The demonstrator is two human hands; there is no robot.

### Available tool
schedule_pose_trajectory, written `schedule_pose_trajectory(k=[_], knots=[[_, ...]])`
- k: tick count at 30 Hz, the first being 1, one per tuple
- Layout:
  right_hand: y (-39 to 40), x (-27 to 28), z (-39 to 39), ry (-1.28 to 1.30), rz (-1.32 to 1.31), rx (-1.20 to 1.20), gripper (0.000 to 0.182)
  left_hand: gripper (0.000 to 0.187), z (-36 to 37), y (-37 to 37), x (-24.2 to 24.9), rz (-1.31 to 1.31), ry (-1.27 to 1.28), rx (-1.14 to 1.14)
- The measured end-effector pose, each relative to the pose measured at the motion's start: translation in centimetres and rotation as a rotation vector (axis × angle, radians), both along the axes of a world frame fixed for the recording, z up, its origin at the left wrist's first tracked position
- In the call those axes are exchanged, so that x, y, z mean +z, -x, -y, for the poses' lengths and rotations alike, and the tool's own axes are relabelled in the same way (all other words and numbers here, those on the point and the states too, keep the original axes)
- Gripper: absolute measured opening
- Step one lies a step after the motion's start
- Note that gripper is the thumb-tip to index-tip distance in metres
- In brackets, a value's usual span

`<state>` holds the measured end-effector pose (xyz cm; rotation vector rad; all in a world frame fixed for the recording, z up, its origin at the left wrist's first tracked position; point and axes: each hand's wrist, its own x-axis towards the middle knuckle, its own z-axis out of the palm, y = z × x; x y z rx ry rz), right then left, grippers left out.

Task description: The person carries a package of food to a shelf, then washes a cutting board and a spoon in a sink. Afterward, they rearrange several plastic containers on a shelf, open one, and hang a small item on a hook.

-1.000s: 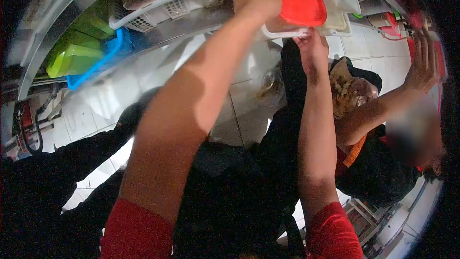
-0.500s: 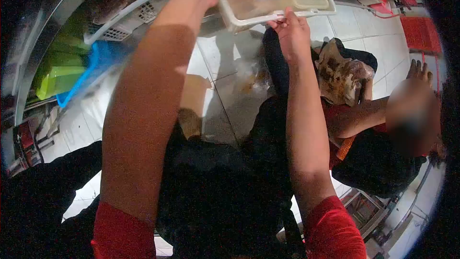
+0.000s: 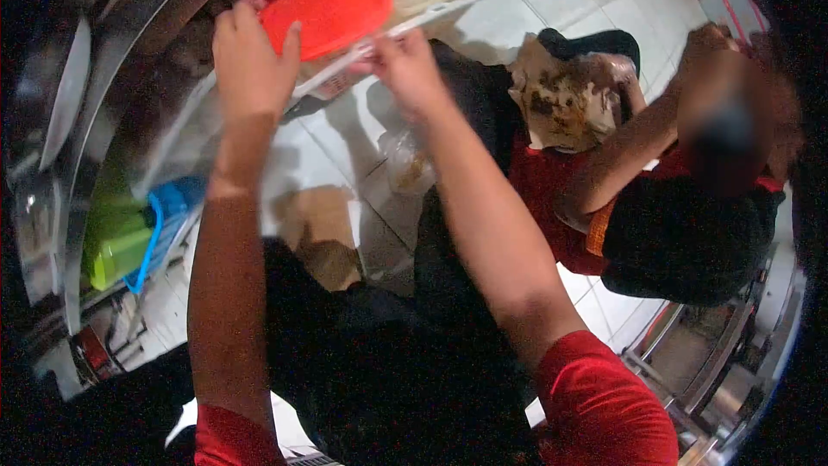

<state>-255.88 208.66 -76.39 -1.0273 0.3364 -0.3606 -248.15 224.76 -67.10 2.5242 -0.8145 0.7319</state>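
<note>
Red plastic lid [image 3: 332,9] overlaps a white-rimmed bin [image 3: 450,9], between left hand [image 3: 252,56] and right hand [image 3: 405,69]. Left spreads at the lid's edge, hold unclear; right pinches the bin's rim. Apparent step: handling both; shifting calls for steady support.

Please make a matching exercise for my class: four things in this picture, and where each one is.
1. left hand
2. right hand
3. green container
4. stained sheet

A. beside the blue basket
B. at the rim of the white bin
C. beside a co-worker's arm
D. at the left end of the red plastic piece

Pairs: 1-D, 2-B, 3-A, 4-C
</note>
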Motion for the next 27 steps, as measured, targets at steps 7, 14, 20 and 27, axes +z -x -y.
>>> schedule_pose_trajectory(k=[7, 14, 20, 27], knots=[[-2.0, -0.7, -2.6, -0.161, 0.091, -0.009, 0.017, 0.04, 1.1, -1.1, -2.1, -0.036, -0.324, -0.311], [-2.2, 0.4, -1.8, -0.107, 0.058, -0.14, 0.015, 0.047, 1.7, -1.5, -2.2, 0.008, -0.458, -0.299], [1.5, 5.7, 6.7, 0.784, -0.327, -0.414, 0.028, 0.055, 1.3, -1.1, -3.7, 0.035, -0.47, -0.22], [-8.5, 5.2, 14.3, 0.545, -0.306, -0.264, 0.035, 0.054, 0.7, -1.2, -4.0, 0.017, -0.4, -0.233]])
